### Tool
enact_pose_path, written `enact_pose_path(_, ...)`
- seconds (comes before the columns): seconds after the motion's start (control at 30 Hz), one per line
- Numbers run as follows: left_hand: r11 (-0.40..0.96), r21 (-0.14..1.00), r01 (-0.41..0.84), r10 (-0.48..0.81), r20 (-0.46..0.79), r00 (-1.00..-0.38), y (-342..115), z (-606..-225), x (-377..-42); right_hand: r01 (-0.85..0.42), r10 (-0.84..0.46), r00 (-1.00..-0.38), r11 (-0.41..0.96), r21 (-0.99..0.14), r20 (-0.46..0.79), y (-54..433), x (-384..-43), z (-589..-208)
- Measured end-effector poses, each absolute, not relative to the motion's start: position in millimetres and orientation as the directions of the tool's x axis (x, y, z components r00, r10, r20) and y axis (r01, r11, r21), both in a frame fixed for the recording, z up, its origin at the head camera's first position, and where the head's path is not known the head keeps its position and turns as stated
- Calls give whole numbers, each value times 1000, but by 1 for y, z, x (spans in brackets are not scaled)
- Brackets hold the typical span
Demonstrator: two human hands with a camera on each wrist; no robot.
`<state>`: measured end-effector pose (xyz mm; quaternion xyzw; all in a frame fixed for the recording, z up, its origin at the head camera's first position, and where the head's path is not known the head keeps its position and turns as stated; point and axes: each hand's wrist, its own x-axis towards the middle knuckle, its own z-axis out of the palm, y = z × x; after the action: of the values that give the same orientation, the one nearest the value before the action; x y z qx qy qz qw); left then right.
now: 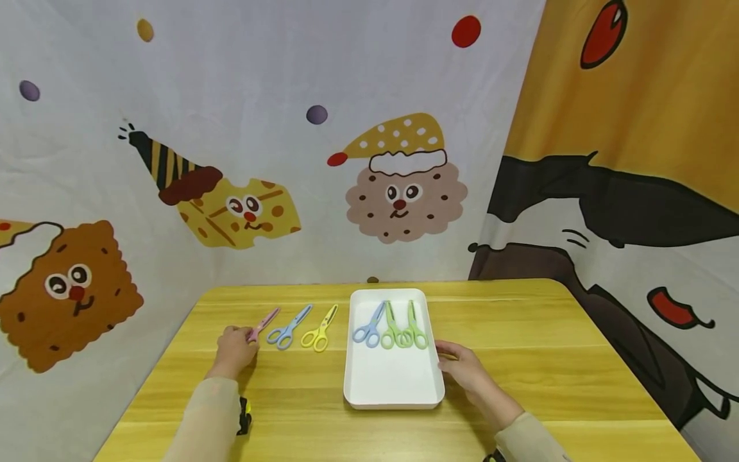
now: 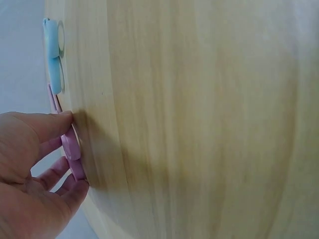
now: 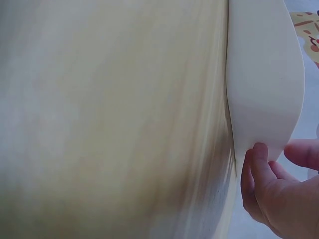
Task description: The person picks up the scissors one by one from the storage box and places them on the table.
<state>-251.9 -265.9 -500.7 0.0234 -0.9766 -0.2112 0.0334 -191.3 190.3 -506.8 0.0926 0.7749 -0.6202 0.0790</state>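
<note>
At the left of the table, my left hand (image 1: 233, 351) is on the handles of the pink scissors (image 1: 268, 319). The left wrist view shows thumb and fingers at opposite sides of those pink handles (image 2: 73, 144), which lie on the tabletop. Blue scissors (image 1: 284, 335) and yellow scissors (image 1: 318, 333) lie in a row to the right. My right hand (image 1: 464, 367) holds the right side of a white tray (image 1: 392, 388). In the right wrist view, fingertips press the outer wall (image 3: 264, 74) and the thumb is at the rim. The hand hides part of that wall.
Inside the tray, blue scissors (image 1: 369, 330) lie beside two green scissors (image 1: 412, 330), whose handles overlap. The wooden table (image 1: 519, 321) ends at a printed cloth backdrop (image 1: 260, 96) with cartoon food figures.
</note>
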Motion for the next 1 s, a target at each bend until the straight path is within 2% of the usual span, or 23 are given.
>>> enact_pose_path(0.43, 874, 479, -84, -114, 33, -993, -263, -506, -255, 229, 42, -973, 224, -947, -225, 190, -192, -507)
enact_pose_path(0.73, 867, 492, -84, -119, 39, -992, -267, -514, -257, 214, 28, -977, 226, -950, -213, 189, -191, -505)
enact_pose_path(1.0, 827, 557, -80, -125, 43, -991, -272, -517, -258, 224, 34, -974, 232, -947, -223, 188, -191, -504)
